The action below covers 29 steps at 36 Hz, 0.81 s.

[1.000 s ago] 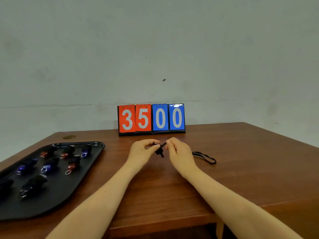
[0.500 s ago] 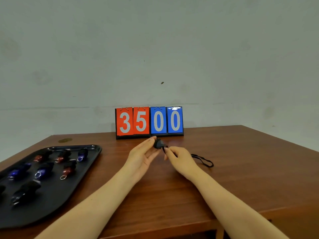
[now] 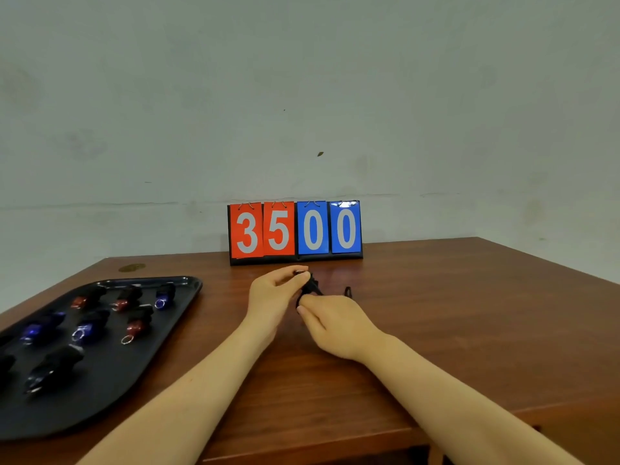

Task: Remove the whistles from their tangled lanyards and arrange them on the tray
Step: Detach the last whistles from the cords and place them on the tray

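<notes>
Black whistle pinched btwn left hand & right hand grips; scoreboard reads "3500".

Pale wall behind wood table

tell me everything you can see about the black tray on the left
The tray is black, glossy like plastic or coated metal, oblong with rounded corners and a low raised rim. It lies flat on the wooden table at its left side, running out of view at the left edge. Whistles in red, blue and black lie on it in rough rows, some with metal rings. Neither hand touches it.
</notes>
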Motion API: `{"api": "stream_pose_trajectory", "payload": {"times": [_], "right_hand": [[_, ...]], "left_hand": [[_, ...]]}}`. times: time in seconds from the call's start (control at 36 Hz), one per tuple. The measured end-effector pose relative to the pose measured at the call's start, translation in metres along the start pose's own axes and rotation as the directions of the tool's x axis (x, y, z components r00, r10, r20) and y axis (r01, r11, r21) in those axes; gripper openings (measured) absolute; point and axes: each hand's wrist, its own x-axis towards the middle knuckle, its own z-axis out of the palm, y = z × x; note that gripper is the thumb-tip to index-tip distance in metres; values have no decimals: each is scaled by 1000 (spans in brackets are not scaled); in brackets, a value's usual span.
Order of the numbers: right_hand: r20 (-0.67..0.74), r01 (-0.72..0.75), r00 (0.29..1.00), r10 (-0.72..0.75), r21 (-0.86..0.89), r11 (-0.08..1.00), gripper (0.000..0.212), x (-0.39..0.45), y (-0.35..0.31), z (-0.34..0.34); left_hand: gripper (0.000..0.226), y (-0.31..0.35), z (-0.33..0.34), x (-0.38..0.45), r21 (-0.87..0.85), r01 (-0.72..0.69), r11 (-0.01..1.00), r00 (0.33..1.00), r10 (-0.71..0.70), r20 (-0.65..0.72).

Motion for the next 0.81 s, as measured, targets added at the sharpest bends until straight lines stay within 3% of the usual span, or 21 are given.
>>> {"api": "stream_pose_trajectory", "payload": {"times": [0.17, 0.39, 0.47, 0.58, 0.69, 0.81], "right_hand": [[-102, -78, 990, 95, 157, 985, 16, 0, 5, -1], [-203, -318, 904, 375, 266, 910, 19, 3, 25, -5], [-232, -371, 869, 438, 282, 885, 17, 3, 31, -4], [-240, -337, 860, 449, 393, 856, 20, 2, 28, -6], [-177, -304, 887, 426, 472, 828, 24, 3, 28, -5], [-126, -311, 909, 398, 432, 847, 29, 1, 29, -2]], "left_hand": [[18, -5, -5, 5, 288, -70, 955, 998, 68, 18], [18, 0, 1, 0, 426, -151, 892, 988, 123, 92], [15, 5, 7, -7, 298, -93, 950, 990, 55, 132], [14, 10, 9, -14, -26, 58, 998, 987, -53, 155], [19, 10, 4, -17, -272, 164, 948, 975, -114, 189], [19, 11, 5, -17, -460, 245, 854, 965, -169, 202]]}}
